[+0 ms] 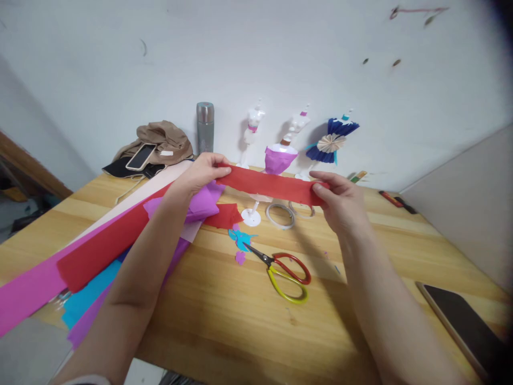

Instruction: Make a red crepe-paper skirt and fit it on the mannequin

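A strip of red crepe paper (268, 184) is stretched level between my two hands, above the table. My left hand (206, 170) pinches its left end, and my right hand (336, 198) grips the right end between thumb and fingers. Just behind the strip stands a small white mannequin (286, 144) with a purple paper piece round it; the strip hides part of its stand. Below lie scissors (276, 262) with one red and one yellow handle, blades resting by blue paper scraps (240, 239) and a purple paper flower (240, 258). A tape roll (280, 216) is near them.
Coloured crepe paper sheets (100, 251) lie under my left arm. At the back are a grey thermos (206, 128), a brown cloth bag (168, 141), another white mannequin (253, 125) and one in a blue paper dress (334, 139). A phone (460, 321) rests at the right.
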`<state>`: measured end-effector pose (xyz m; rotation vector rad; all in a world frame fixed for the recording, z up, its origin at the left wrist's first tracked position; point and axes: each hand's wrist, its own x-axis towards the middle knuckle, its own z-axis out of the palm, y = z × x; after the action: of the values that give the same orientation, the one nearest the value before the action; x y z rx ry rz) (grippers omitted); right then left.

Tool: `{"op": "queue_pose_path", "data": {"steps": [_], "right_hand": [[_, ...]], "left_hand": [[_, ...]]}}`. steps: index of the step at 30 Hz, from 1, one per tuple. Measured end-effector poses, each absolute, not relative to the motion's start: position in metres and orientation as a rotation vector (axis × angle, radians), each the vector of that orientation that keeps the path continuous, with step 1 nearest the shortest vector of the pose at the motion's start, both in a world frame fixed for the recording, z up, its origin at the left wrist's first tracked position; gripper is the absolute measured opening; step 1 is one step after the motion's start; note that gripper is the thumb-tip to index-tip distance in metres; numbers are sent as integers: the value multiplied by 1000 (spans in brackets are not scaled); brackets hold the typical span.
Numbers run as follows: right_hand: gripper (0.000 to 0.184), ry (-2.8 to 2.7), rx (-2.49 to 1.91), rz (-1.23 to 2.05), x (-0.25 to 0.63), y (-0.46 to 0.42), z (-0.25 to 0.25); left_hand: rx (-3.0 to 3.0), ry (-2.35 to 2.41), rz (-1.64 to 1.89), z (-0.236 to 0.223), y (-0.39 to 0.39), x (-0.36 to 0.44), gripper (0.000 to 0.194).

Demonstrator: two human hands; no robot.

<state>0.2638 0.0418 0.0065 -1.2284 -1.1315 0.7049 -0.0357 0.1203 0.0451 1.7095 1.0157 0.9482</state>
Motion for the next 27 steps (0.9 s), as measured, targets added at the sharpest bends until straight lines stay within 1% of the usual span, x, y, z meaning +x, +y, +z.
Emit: {"op": "queue_pose_path", "data": {"steps": [9, 14, 21, 24, 27], "right_hand": [[37, -1155, -1231, 668, 262, 45, 4], [34, -1103, -1210, 677, 259, 46, 1], [35, -1002, -1208, 671, 248, 47, -1], [39, -993, -1224, 650, 249, 47, -1], [36, -1028, -1267, 667, 258, 44, 5]], "left_hand": [[1601, 921, 1064, 38, 119, -23, 6], [1625, 901, 1101, 35, 120, -19, 3], [1736, 899, 1180, 24, 127, -9, 5], [1723, 907, 1176, 28, 121, -9, 6], [1727, 889, 1070, 43, 109, -14, 8]]}}
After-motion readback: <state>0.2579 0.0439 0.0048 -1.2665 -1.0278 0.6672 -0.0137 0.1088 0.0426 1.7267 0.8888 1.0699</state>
